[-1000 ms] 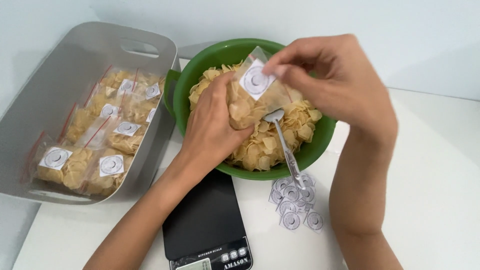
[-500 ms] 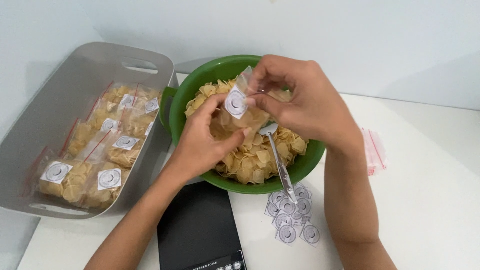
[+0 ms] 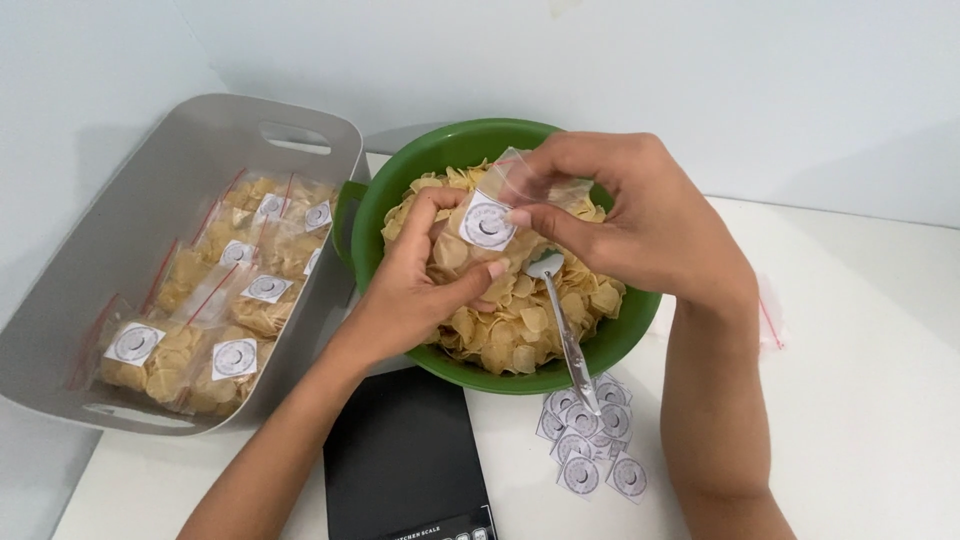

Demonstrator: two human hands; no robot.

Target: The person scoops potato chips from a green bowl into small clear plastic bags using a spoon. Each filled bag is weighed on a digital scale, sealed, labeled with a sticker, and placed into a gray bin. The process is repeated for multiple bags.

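Over a green bowl [image 3: 392, 196] of pale yellow chips, both hands hold a small clear plastic bag [image 3: 478, 232] filled with chips and marked with a round white sticker. My left hand [image 3: 422, 282] cups the bag from below and the left. My right hand [image 3: 622, 218] pinches the bag's top edge between thumb and fingers. A metal spoon [image 3: 565, 325] rests in the chips with its handle leaning over the bowl's front rim.
A grey tub [image 3: 130, 220] at the left holds several filled, stickered chip bags. A black kitchen scale [image 3: 405, 465] lies in front of the bowl. Loose round stickers [image 3: 590, 445] lie on the white table by the spoon handle. Spare clear bags [image 3: 770, 320] peek out behind my right forearm.
The bag and both hands have stayed over the bowl; my right fingers shifted along the bag's top edge and the bag tilted slightly. The view moved a little.
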